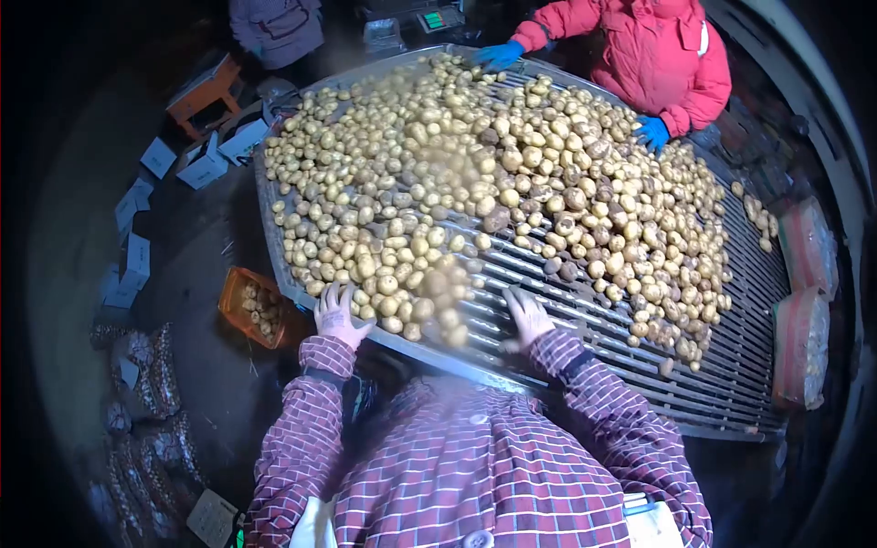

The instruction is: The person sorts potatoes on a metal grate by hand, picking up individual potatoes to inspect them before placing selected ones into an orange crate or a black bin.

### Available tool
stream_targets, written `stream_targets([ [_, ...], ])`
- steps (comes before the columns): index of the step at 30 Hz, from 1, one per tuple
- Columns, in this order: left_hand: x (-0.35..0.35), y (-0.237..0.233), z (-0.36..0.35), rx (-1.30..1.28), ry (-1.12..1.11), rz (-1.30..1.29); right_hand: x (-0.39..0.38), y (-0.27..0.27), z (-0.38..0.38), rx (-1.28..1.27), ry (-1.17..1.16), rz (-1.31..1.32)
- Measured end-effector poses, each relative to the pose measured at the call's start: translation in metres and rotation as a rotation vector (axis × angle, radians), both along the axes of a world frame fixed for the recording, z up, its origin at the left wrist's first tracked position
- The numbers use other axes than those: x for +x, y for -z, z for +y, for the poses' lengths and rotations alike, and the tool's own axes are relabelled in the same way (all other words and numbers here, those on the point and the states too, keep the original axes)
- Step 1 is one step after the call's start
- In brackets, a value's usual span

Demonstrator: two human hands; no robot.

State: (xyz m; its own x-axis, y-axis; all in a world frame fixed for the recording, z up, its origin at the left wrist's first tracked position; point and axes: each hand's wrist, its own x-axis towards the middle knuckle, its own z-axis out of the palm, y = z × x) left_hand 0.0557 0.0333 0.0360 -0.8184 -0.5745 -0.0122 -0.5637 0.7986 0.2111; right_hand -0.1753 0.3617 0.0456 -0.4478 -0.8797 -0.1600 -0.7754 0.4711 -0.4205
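Many potatoes (365, 210) lie spread over a large slatted metal table (512, 320). My left hand (340, 315), in a pale glove, rests at the near left edge against the nearest potatoes, its fingers spread and holding nothing. Over the bare slats near the middle of the front edge is my right hand (527, 317), also gloved, with fingers apart and nothing in them. A larger heap of potatoes, some dark with soil, lies beyond and to the right of it.
Across the table stands a person in a red jacket (649, 64), blue gloves at the potatoes. Another person (279, 32) is at the back left. An orange crate (247, 306) with potatoes sits left, near white boxes (203, 163). Filled sacks (802, 342) stand right; net bags (151, 457) lie lower left.
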Motion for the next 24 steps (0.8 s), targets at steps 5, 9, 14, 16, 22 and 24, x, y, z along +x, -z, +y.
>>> stream_targets([
  [5,-0.017,-0.016,0.010,0.007,-0.069,-0.284,0.015,0.009,-0.041,-0.049,-0.153,0.005],
  [9,-0.031,-0.049,0.007,0.047,-0.039,-0.427,0.023,0.011,-0.091,-0.201,-0.120,0.010],
  [14,-0.061,-0.041,-0.002,-0.020,-0.043,-0.627,0.029,0.024,-0.129,-0.275,-0.025,0.024],
  [16,-0.065,-0.024,-0.012,0.035,-0.049,-0.581,0.027,0.022,-0.138,-0.254,-0.040,0.011],
  [22,-0.117,-0.048,-0.062,0.237,-0.056,-0.402,0.010,0.078,-0.210,-0.351,-0.052,0.014],
  [24,-0.123,0.010,-0.099,0.148,-0.038,-0.220,0.009,0.083,-0.245,-0.359,-0.035,-0.042],
])
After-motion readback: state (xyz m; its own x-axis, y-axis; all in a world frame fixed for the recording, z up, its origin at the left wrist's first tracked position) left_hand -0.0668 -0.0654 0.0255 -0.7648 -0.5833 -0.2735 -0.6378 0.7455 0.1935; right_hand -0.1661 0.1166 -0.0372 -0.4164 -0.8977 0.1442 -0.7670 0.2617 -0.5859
